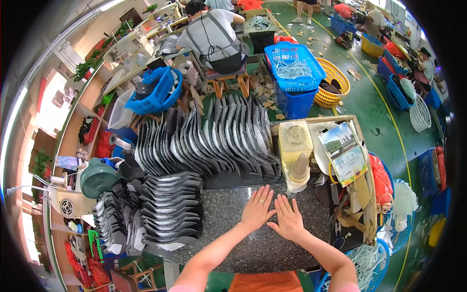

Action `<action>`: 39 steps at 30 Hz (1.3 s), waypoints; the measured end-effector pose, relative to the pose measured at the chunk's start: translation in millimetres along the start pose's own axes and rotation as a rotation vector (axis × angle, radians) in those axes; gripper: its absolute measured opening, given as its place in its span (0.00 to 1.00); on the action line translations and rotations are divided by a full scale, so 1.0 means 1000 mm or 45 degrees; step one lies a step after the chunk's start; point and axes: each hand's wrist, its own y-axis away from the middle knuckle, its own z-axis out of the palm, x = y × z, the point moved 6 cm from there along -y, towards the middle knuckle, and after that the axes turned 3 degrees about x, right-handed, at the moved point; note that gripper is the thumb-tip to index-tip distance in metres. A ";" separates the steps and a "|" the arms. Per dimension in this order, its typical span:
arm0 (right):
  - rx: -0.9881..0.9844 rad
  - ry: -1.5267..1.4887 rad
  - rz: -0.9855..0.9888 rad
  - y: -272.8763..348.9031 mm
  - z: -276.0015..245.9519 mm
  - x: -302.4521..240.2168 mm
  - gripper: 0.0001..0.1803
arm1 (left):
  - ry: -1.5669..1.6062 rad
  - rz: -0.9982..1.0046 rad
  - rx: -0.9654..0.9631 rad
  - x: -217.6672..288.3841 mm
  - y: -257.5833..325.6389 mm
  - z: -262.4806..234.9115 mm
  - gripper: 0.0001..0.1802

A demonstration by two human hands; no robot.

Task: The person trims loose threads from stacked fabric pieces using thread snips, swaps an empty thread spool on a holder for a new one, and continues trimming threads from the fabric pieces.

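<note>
My left hand (pixel 257 210), a ring on one finger, lies palm down with its fingers stretched out over a dark speckled stone slab (pixel 224 214). Beside it my right hand (pixel 288 219) is also flat, fingers extended, the two hands nearly meeting at the thumbs. Neither holds anything. Just beyond them stands a yellowish glue-stained container (pixel 294 138) with a cone-shaped, crusted piece (pixel 299 168) in front. Rows of curved black and grey shoe-upper pieces (pixel 224 134) stand packed beyond the slab, and another stack (pixel 172 209) lies to its left.
At the right, a wooden-edged tray (pixel 368 194) holds a picture-covered booklet (pixel 344 153) and scraps. A green fan (pixel 98 178) stands left. Blue baskets (pixel 296 65) and a yellow basket (pixel 335 80) are beyond. A seated person (pixel 211 39) works ahead; scraps litter the green floor.
</note>
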 end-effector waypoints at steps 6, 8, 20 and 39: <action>-0.013 0.099 0.119 0.033 0.004 -0.010 0.45 | 0.112 0.140 0.090 0.024 0.018 0.001 0.35; -0.034 0.129 0.160 0.031 0.000 -0.015 0.46 | 0.115 0.189 0.102 0.028 0.022 0.000 0.34; -0.239 0.083 0.388 0.079 0.023 -0.071 0.51 | 0.327 0.383 0.157 0.035 0.089 -0.005 0.34; -0.162 0.076 -0.360 -0.053 0.018 -0.044 0.40 | 0.480 -0.281 0.360 -0.039 0.068 -0.026 0.28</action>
